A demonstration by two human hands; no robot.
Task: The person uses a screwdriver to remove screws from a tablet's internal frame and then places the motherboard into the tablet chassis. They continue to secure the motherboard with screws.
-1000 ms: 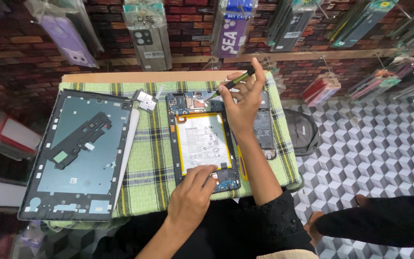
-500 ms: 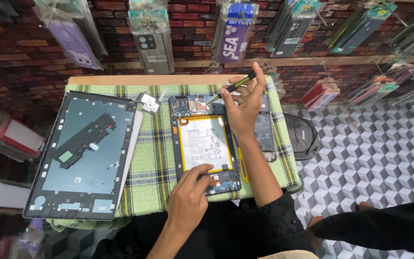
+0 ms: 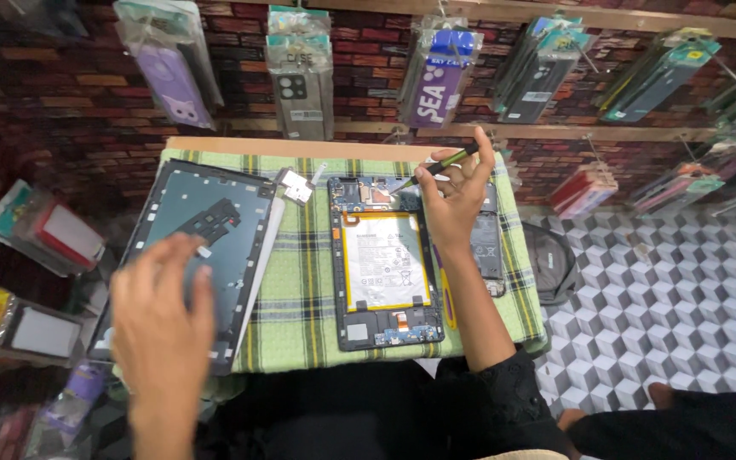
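Observation:
An opened tablet [image 3: 382, 273] with a white battery lies on a green checked cloth [image 3: 296, 298]. My right hand [image 3: 453, 200] rests on its upper right corner and holds a green-handled screwdriver [image 3: 440, 164], whose tip points at the tablet's top edge. My left hand [image 3: 163, 315] is raised and blurred, fingers spread, holding nothing, above the lower part of the dark tablet back cover [image 3: 206, 247] lying on the left. A small silver part [image 3: 297, 186] sits between the cover and the tablet.
A wooden table edge [image 3: 300, 146] runs along the back. Packaged phone cases [image 3: 300, 72] hang on a brick wall behind. More packaged items [image 3: 44, 234] sit at the left. A patterned tile floor [image 3: 666, 298] and a dark bag [image 3: 551, 264] are to the right.
My left hand has left the tablet's bottom edge and swung out to the left, over the back cover. My right hand stays at the top with the screwdriver.

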